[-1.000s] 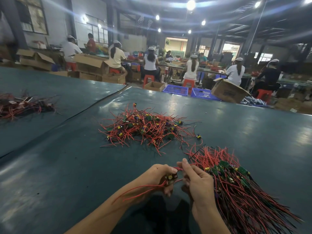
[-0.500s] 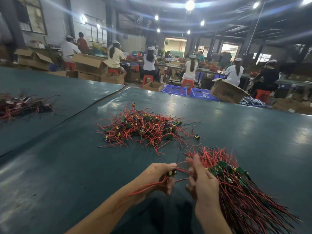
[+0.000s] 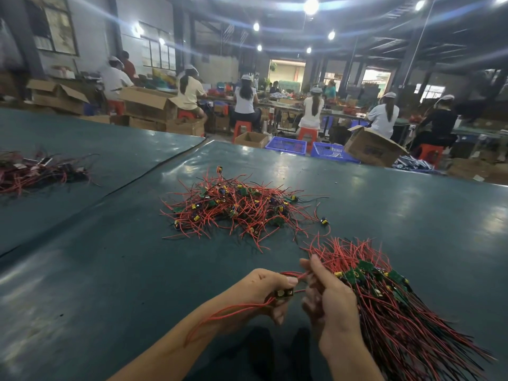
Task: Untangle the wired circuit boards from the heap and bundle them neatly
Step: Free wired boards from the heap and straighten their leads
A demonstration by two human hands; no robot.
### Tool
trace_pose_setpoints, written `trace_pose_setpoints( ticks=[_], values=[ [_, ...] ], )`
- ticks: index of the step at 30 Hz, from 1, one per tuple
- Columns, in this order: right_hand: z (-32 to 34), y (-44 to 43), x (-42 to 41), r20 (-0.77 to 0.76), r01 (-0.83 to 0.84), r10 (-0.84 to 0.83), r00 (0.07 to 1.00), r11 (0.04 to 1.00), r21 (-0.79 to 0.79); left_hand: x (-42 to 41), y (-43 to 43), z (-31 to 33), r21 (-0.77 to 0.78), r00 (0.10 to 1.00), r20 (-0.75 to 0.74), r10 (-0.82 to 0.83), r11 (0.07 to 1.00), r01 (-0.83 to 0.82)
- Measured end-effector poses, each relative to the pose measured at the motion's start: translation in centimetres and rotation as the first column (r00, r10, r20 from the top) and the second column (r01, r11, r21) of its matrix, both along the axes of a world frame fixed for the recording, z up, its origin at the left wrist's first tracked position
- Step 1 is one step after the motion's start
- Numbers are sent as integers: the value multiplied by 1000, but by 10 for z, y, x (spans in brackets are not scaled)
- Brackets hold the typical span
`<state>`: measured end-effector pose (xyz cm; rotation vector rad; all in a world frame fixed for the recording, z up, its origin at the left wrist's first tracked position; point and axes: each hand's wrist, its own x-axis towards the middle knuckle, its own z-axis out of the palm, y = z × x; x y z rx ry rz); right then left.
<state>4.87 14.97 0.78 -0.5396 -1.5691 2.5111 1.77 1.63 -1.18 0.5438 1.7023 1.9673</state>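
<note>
Left hand pinches a small dark circuit board, right hand pinches its red wire, likely straightening it for the neighbouring red-wired bundle.

Tangled heap beside aligned bundle

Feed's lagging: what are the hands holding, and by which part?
Left hand grips one wired circuit board by the board end; right hand pinches a red wire from it.

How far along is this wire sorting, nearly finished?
Roughly halfway. Done: a big straightened bundle lies beside the right hand. In hand: the left hand grips one circuit board while the right pinches its red wire. Left: a sizeable tangled heap farther up the table.
</note>
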Motion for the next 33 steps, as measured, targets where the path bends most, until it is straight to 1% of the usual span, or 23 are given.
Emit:
trace_pose_setpoints(
  ticks=[3, 6, 8, 9, 10, 12, 14, 15, 17, 19, 21, 22, 24, 27, 30, 31, 33],
  values=[
    [3, 25, -5, -58, 107, -116, 992, 985, -134, 5, 1, 1, -6, 994, -56, -92, 996, 91],
    [3, 43, -6, -94, 163, -187, 978, 963, -212, 7, -3, 5, -11, 987, -86, -139, 990, 139],
    [3, 48, -6, -110, 207, -237, 965, 950, -232, 6, -5, 10, 3, 990, -91, -111, 994, 112],
    [3, 48, -6, -126, 222, -252, 959, 951, -214, 5, -6, 14, 13, 996, -66, -63, 998, 64],
    [3, 45, -6, -146, 223, -250, 957, 958, -179, 4, -7, 15, 24, 999, -41, 8, 1000, -7],
    [2, 32, -4, -184, 172, -185, 965, 981, -85, 0, -9, 12, 30, 985, -20, 170, 985, -169],
    [0, 16, -2, -204, 87, -75, 976, 995, 49, -1, -9, 8, -24, 960, -13, 280, 960, -280],
    [-1, 9, 0, -211, 48, -21, 977, 991, 126, -2, -9, 5, -52, 951, -18, 307, 950, -308],
    [-4, 0, 3, -214, -18, 77, 974, 964, 264, -3, -9, 3, -88, 948, -59, 312, 944, -317],
    [-6, -5, 6, -217, -76, 168, 961, 923, 377, -1, -8, 4, -90, 948, -105, 300, 947, -309],
    [-6, -9, 9, -236, -98, 226, 945, 886, 454, -1, -9, 4, -78, 944, -141, 299, 947, -312],
    [-5, -10, 10, -241, -110, 244, 939, 880, 463, 0, -9, 3, -72, 941, -158, 298, 947, -312],
    [-1, -11, 13, -222, -161, 274, 936, 892, 423, 0, -8, 3, -58, 944, -175, 279, 955, -292],
    [0, -12, 14, -136, -264, 312, 940, 921, 287, 0, -6, 5, -26, 963, -144, 228, 972, -234],
    [-1, -12, 14, -74, -310, 333, 940, 924, 224, 1, -6, 6, -19, 969, -110, 220, 975, -223],
    [-1, -12, 13, -73, -304, 323, 944, 932, 197, 1, -7, 7, -27, 969, -72, 235, 971, -238],
    [-1, -11, 11, -62, -266, 275, 959, 956, 124, 0, -10, 8, -20, 967, 59, 246, 969, -245]
  ],
)
